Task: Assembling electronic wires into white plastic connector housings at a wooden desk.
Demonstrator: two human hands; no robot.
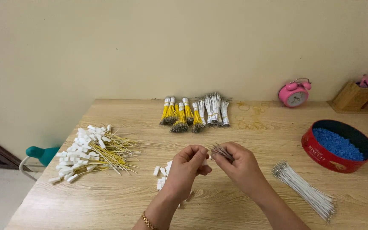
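Observation:
My left hand [188, 164] pinches a small white connector piece between thumb and fingers above the wooden table [120, 200]. My right hand [237, 164] grips a small bunch of thin grey wires [220, 150], their tips pointing toward the left hand. The two hands nearly touch. Several loose white connector pieces [162, 172] lie on the table just under and left of the left hand.
A heap of yellow wires with white connectors [91, 152] lies at the left. Tied yellow and white wire bundles [194, 111] sit at the back. A bundle of white wires [305, 189] lies right, by a red round tin of blue bits [337, 145]. A pink alarm clock [294, 93] and wooden holder [351, 97] stand against the wall.

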